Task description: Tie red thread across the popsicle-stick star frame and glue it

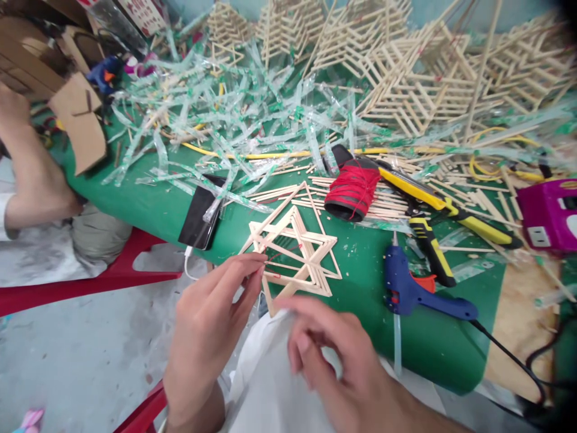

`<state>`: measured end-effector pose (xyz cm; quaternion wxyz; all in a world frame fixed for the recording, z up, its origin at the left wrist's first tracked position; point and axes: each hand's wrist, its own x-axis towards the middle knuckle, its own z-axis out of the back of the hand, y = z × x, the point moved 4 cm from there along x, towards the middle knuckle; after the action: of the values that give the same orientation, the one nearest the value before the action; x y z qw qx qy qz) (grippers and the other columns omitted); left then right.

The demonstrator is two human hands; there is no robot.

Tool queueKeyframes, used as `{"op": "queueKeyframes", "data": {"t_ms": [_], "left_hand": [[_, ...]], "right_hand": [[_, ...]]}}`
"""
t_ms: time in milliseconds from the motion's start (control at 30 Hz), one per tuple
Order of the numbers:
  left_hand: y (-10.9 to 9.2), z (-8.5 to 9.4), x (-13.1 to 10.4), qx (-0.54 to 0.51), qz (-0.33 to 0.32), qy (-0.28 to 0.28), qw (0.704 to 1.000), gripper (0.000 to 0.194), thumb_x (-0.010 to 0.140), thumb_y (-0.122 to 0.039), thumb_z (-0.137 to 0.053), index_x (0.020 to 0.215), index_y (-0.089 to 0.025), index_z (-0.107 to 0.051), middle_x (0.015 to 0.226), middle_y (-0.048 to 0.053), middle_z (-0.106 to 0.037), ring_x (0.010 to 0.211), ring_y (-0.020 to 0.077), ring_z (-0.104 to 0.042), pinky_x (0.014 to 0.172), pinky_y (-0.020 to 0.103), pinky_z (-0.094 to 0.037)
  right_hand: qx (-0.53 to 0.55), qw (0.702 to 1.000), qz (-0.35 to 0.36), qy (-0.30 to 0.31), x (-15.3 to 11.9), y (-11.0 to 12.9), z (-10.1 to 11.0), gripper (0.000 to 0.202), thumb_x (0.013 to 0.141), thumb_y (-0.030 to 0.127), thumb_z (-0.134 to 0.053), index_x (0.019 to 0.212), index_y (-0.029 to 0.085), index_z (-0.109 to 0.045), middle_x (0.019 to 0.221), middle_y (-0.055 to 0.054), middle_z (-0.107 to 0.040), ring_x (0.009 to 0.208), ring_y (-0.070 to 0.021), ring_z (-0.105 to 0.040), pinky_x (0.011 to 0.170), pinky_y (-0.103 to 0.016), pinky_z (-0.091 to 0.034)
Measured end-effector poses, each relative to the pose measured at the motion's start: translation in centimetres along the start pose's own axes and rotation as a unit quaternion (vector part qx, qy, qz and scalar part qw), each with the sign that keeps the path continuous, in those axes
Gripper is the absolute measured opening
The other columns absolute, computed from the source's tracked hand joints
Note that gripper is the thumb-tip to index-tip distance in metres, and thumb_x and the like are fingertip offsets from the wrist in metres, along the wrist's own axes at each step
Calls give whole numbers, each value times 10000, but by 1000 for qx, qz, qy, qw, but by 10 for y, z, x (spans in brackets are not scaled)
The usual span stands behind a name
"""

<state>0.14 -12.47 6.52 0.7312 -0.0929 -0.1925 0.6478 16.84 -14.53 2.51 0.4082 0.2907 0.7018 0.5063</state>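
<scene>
Wooden-stick star frame (311, 260) at the near edge of the green-covered bench (360, 322), its lower point reaching past the edge toward the wearer's lap. Left hand (211, 319): thumb and forefinger pinched together at the frame's left side, beside red thread (276, 276); cannot tell whether thread or stick is gripped. Right hand (336, 361): partly open, forefinger extended toward the frame's lower point, other fingers curled, slightly blurred; nothing seen in its hold, contact with the frame unclear. Spool of red thread (354, 189) lies on loose sticks beyond the frame; phone (201, 216) to the left, blue glue gun (406, 285) to the right, near pliers (431, 249) and a yellow-black utility knife (415, 187). Farther back: heaped plastic strips (252, 108), stacked stick frames (419, 78). Another person's arm (40, 162) at far left.
</scene>
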Motion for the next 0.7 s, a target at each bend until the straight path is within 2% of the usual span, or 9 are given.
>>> {"op": "queueKeyframes", "data": {"t_ms": [33, 100, 167, 200, 233, 300, 400, 500, 700], "left_hand": [[0, 0, 0, -2, -1, 1, 1000, 134, 949, -120, -630, 1035, -222, -638, 1037, -36, -770, 813, 81, -724, 731, 171, -560], [1, -1, 2, -11, -6, 6, 1000, 108, 945, -120, -630, 991, -217, -626, 1042, -39, -770, 721, 63, -697, 648, 169, -542], [2, -3, 3, -24, -11, 8, 1000, 96, 947, -118, -622, 964, -212, -618, 1017, -45, -770, 663, 50, -669, 624, 167, -533], [3, -4, 4, -30, -11, 10, 999, 92, 949, -120, -619, 966, -211, -618, 999, -47, -767, 656, 48, -662, 628, 166, -532], [3, -5, 4, -33, -13, 12, 999, 92, 953, -121, -615, 973, -211, -619, 981, -49, -762, 660, 47, -658, 633, 164, -529], [4, -8, 5, -35, -16, 19, 999, 95, 958, -119, -611, 990, -208, -615, 960, -47, -748, 706, 52, -667, 644, 161, -519], [5, -9, 5, -44, -18, 32, 998, 112, 961, -97, -602, 997, -203, -596, 978, -42, -732, 754, 51, -672, 672, 157, -510], [4, -6, 4, -46, -30, 17, 998, 125, 952, -82, -615, 983, -202, -598, 1040, -31, -726, 842, 59, -691, 718, 153, -515], [1, 2, 1, 7, -44, -45, 998, 133, 909, -110, -694, 981, -216, -660, 948, -45, -731, 744, 62, -674, 649, 173, -500]], "right_hand": [[-133, 989, 71, 2, -11, 6, 7, 351, 913, 149, -538, 1207, 306, -649, 767, -4, -703, 653, -147, -671, 547, -241, -513], [-322, 922, 199, -76, -33, 17, 28, 342, 873, 98, -511, 1119, 295, -644, 801, -21, -731, 701, -171, -695, 620, -273, -547], [-432, 861, 222, -152, -47, 16, 55, 342, 875, 79, -510, 1135, 264, -633, 819, -30, -729, 746, -159, -705, 688, -251, -558], [-478, 832, 231, -160, -51, 13, 67, 355, 873, 72, -541, 1171, 242, -633, 867, -47, -729, 766, -150, -703, 686, -229, -551], [-509, 805, 213, -217, -54, 10, 83, 331, 881, 73, -547, 1162, 225, -633, 914, -71, -718, 800, -168, -690, 737, -256, -556], [-599, 751, 156, -228, -54, -2, 107, 347, 911, 153, -524, 1244, 146, -618, 1063, -163, -671, 960, -268, -662, 853, -386, -561], [-732, 662, 80, -141, -50, -25, 127, 479, 915, 220, -477, 1333, 2, -558, 1183, -257, -610, 1087, -408, -572, 891, -548, -534], [-767, 628, 68, -113, -47, -37, 134, 444, 886, 202, -520, 1281, 13, -591, 1218, -235, -621, 1099, -416, -554, 898, -541, -533], [-756, 635, 104, -118, -44, -36, 136, 304, 872, 183, -506, 1154, 101, -582, 1124, -191, -673, 965, -335, -648, 749, -427, -565]]}}
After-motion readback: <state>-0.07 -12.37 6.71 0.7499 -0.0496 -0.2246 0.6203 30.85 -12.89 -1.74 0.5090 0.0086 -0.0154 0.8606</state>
